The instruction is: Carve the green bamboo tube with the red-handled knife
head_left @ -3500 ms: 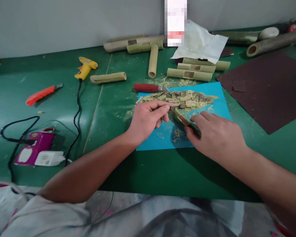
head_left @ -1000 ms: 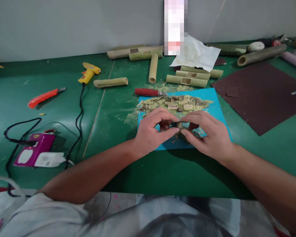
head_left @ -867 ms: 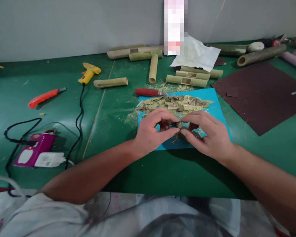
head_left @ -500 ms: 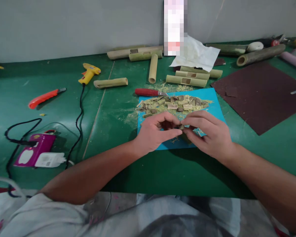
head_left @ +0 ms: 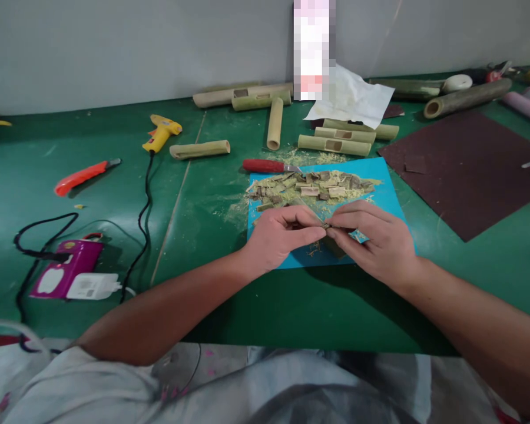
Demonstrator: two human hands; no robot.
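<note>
Bamboo sliver, small and mostly hidden, pinched between the fingertips of the left hand and right hand, both closed on it just above the blue mat. Heap of bamboo offcuts on the mat's far edge; red-handled knife just beyond; bamboo tubes, yellow glue gun and orange cutter spread over the green table.

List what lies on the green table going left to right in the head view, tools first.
Purple device → orange cutter → yellow glue gun → red-handled knife → left hand → right hand, both over the blue sheet → brown sheet.
</note>
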